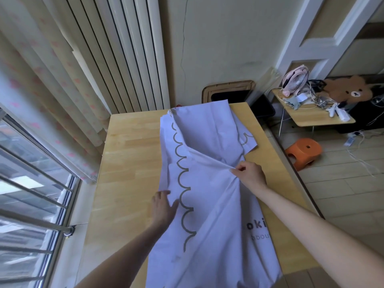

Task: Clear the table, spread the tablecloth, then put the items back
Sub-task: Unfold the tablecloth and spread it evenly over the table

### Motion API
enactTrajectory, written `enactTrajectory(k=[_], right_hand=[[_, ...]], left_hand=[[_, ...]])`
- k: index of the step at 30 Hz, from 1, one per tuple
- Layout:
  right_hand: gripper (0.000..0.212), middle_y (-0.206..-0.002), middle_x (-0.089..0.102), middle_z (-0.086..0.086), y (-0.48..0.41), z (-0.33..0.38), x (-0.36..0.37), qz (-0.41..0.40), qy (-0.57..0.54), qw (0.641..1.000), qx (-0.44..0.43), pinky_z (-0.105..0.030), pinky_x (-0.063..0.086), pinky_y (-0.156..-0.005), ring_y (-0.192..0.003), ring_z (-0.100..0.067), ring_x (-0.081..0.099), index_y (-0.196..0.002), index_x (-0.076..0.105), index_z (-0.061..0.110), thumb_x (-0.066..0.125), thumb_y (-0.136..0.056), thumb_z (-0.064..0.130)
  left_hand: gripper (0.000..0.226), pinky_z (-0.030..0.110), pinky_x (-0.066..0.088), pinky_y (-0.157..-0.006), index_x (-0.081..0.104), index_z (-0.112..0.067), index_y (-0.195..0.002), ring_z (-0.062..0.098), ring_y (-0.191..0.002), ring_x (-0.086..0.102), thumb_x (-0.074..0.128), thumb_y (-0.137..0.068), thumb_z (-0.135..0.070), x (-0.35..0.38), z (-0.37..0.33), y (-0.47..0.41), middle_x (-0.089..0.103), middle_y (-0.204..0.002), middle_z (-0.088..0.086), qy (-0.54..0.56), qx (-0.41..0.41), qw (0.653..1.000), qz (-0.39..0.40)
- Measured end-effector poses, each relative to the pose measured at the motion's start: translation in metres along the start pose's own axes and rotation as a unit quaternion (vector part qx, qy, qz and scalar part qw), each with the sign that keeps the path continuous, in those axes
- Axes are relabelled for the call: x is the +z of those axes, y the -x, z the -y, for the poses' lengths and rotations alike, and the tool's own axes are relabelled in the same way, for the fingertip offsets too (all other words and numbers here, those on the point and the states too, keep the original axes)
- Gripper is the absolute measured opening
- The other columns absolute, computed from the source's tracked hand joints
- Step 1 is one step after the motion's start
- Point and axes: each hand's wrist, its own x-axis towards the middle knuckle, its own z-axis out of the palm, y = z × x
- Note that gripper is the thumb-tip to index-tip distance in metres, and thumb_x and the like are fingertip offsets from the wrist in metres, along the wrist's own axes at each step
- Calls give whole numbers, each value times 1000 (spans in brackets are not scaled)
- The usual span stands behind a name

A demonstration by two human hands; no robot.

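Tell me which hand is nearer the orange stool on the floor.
Right. The right hand pinches the tablecloth near the table's right edge, the side facing the orange stool. The left hand lies flat on the cloth's left edge, farther away.

The table has a light wooden top of joined planks, standing with one long side along the window and its far end against the radiator wall. Directly on it lies a white tablecloth, partly folded in a long strip down the middle of the table, with bare wood on both sides. A grey scalloped line runs along the cloth's length. Its near end hangs over the table's near edge.
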Motion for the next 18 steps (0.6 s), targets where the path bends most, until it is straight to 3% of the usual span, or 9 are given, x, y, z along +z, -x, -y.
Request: enactTrajectory(k=[2, 4, 6, 7, 9, 11, 13, 15, 18], right_hand=[[34, -54, 49, 6, 5, 10, 14, 70, -52, 996, -19, -27, 33, -57, -59, -11, 46, -57, 50, 15, 69, -83, 27], [34, -53, 52, 10, 12, 18, 26, 159, -131, 978, -10, -22, 39, -61, -61, -12, 50, -56, 57, 17, 66, -86, 30], [30, -72, 68, 2, 13, 10, 34, 192, -150, 970, 19, -18, 45, -67, -72, -17, 61, -74, 70, 10, 60, -90, 33], [32, -83, 71, -4, 11, 0, 37, 180, -130, 975, 26, -21, 45, -70, -79, -20, 64, -83, 70, 5, 59, -91, 35], [26, -102, 70, -10, 2, -32, 39, 134, -66, 988, 46, -29, 46, -78, -97, -25, 64, -95, 67, 8, 60, -90, 33], [33, -122, 61, -11, -1, -65, 35, 125, -24, 987, 98, -33, 45, -90, -114, -27, 57, -119, 60, 11, 60, -91, 27], [45, -132, 53, -11, -1, -96, 33, 118, 11, 982, 149, -34, 45, -92, -117, -28, 53, -133, 49, 11, 57, -91, 27], [43, -124, 57, -10, 2, -120, 33, 107, 53, 977, 177, -38, 50, -87, -106, -28, 58, -128, 49, 12, 57, -89, 28], [37, -115, 57, -13, 10, -145, 41, 83, 77, 967, 228, -40, 52, -81, -99, -32, 59, -113, 51, 6, 61, -83, 24]], left_hand=[[40, 27, 40, -88, 60, -10, -112, 19, -108, 54, 62, -87, -41, -4, -29, 1, 59, -113, 4, 157, 46, 982, 91], [44, 25, 42, -75, 56, -15, -100, 13, -90, 57, 62, -79, -53, -5, -56, 5, 60, -95, -1, 257, 38, 940, 224], [66, 30, 47, -85, 46, -11, -117, 17, -99, 59, 66, -72, -55, 4, -69, 8, 62, -109, 3, 300, -23, 932, 204], [80, 36, 46, -95, 42, -7, -126, 23, -110, 57, 68, -68, -56, 9, -69, 9, 59, -120, 8, 282, -47, 949, 130], [89, 38, 33, -108, 30, -4, -141, 31, -130, 41, 69, -73, -47, 14, -66, 10, 43, -140, 14, 125, -50, 991, -12], [84, 36, 20, -113, 15, -6, -148, 29, -142, 21, 63, -85, -36, 15, -57, 13, 20, -154, 11, -30, 0, 998, -62], [78, 39, 7, -118, 11, -16, -150, 23, -147, 5, 55, -90, -39, 15, -48, 13, 4, -159, 3, -153, 101, 983, 19], [71, 46, -2, -118, 15, -23, -150, 20, -147, -4, 49, -92, -46, 22, -37, 11, -2, -159, -2, -263, 183, 938, 134], [71, 50, 7, -117, 17, -20, -150, 23, -147, 6, 50, -92, -45, 31, -22, 5, 8, -159, 2, -309, 156, 897, 274]])
